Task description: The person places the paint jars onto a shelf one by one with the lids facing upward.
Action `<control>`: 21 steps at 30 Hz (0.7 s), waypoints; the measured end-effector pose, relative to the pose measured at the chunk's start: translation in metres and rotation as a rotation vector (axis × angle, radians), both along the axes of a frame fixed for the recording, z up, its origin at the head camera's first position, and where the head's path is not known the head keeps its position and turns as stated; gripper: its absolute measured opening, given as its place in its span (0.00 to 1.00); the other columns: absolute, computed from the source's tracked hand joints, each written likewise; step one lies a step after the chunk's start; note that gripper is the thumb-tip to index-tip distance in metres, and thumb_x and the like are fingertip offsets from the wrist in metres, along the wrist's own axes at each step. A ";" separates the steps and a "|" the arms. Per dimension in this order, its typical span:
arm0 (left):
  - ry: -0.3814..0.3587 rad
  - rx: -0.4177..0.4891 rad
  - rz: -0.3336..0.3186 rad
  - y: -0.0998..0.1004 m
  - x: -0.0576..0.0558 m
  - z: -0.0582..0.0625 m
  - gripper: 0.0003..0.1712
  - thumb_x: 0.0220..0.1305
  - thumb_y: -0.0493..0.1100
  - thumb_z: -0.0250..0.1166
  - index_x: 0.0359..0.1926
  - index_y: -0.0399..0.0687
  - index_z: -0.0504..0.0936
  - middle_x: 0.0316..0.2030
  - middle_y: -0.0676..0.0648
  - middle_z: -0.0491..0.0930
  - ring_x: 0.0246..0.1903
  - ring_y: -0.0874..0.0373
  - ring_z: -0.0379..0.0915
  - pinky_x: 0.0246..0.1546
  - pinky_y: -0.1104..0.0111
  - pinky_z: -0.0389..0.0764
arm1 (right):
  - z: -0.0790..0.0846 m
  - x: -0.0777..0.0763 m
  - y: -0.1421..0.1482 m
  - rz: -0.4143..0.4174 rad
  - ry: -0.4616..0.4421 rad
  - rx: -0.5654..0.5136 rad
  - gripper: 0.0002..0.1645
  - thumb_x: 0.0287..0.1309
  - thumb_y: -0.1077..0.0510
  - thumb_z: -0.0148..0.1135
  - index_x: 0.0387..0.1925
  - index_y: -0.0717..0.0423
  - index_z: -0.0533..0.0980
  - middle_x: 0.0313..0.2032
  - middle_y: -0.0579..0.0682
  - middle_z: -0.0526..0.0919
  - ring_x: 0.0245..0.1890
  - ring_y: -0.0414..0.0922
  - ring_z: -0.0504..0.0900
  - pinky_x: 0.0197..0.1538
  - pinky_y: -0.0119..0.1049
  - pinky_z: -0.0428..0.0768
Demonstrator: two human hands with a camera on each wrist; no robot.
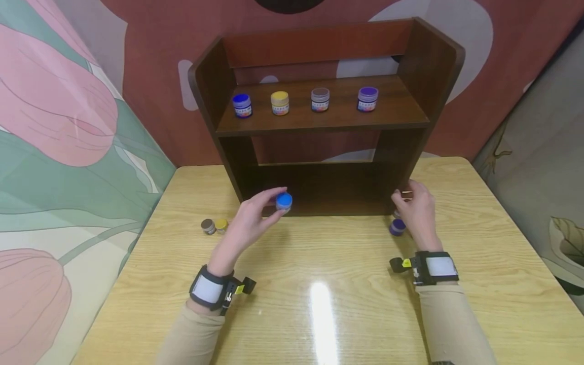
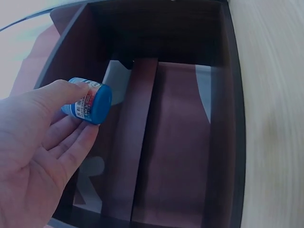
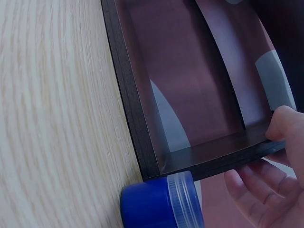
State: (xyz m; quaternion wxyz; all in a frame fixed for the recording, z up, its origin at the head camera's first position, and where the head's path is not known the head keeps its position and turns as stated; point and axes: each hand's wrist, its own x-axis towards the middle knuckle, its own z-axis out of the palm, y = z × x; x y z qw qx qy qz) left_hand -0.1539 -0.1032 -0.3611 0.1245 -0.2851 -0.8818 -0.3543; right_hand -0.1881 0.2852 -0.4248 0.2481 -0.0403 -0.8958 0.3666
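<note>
My left hand (image 1: 251,218) pinches a small paint jar with a light blue lid (image 1: 284,201) between thumb and fingers, in front of the lower opening of a dark brown wooden shelf (image 1: 292,131). In the left wrist view the jar (image 2: 88,100) lies tilted on its side, its printed label partly covered by the thumb. At the shelf's right side panel, my right hand (image 1: 417,210) grips the front edge, thumb inside and fingers outside. Just below that hand stands a purple-lidded jar (image 1: 397,227), with another jar (image 1: 396,214) partly hidden behind it.
On the upper board stand jars with blue (image 1: 242,106), yellow (image 1: 280,103), brown (image 1: 320,100) and purple (image 1: 367,99) lids. A brown-lidded jar (image 1: 208,226) and a yellow-lidded jar (image 1: 221,225) sit on the wooden table (image 1: 292,314) at left. Patterned walls enclose the table.
</note>
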 end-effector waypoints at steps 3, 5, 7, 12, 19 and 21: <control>0.035 0.018 0.001 0.005 0.001 0.006 0.28 0.62 0.40 0.71 0.63 0.47 0.76 0.55 0.45 0.83 0.49 0.54 0.84 0.53 0.62 0.85 | 0.001 0.000 0.000 0.000 -0.003 0.001 0.16 0.64 0.56 0.57 0.46 0.65 0.78 0.44 0.64 0.82 0.42 0.60 0.86 0.42 0.54 0.86; 0.059 0.028 0.000 0.008 0.001 0.010 0.27 0.61 0.41 0.72 0.61 0.47 0.76 0.53 0.46 0.84 0.48 0.55 0.84 0.53 0.62 0.85 | 0.002 0.000 -0.001 0.001 0.002 0.000 0.16 0.64 0.56 0.57 0.45 0.65 0.78 0.44 0.64 0.82 0.42 0.60 0.86 0.41 0.53 0.86; 0.077 0.031 0.000 0.012 0.002 0.013 0.26 0.61 0.42 0.72 0.60 0.47 0.77 0.51 0.46 0.85 0.48 0.56 0.84 0.53 0.63 0.85 | 0.002 0.000 -0.001 -0.001 0.005 0.003 0.15 0.64 0.56 0.57 0.44 0.65 0.78 0.43 0.64 0.82 0.42 0.60 0.87 0.39 0.47 0.86; 0.133 0.046 -0.036 0.024 0.002 0.023 0.26 0.62 0.42 0.71 0.60 0.45 0.78 0.52 0.45 0.84 0.49 0.56 0.82 0.55 0.65 0.84 | 0.004 0.000 0.000 0.006 -0.004 -0.011 0.16 0.65 0.56 0.57 0.45 0.65 0.78 0.44 0.64 0.82 0.42 0.60 0.86 0.37 0.28 0.83; 0.197 0.085 -0.073 0.047 0.002 0.035 0.26 0.61 0.41 0.72 0.60 0.45 0.78 0.53 0.45 0.84 0.49 0.56 0.82 0.56 0.66 0.83 | 0.003 0.002 0.001 0.019 -0.036 -0.023 0.19 0.66 0.54 0.56 0.50 0.66 0.77 0.46 0.64 0.80 0.45 0.61 0.85 0.44 0.55 0.86; 0.212 0.091 -0.074 0.052 0.001 0.038 0.26 0.61 0.41 0.71 0.60 0.45 0.78 0.54 0.46 0.84 0.49 0.56 0.81 0.55 0.67 0.83 | 0.002 0.003 0.000 0.018 -0.029 -0.025 0.19 0.66 0.54 0.56 0.49 0.67 0.77 0.46 0.64 0.81 0.44 0.61 0.85 0.43 0.56 0.86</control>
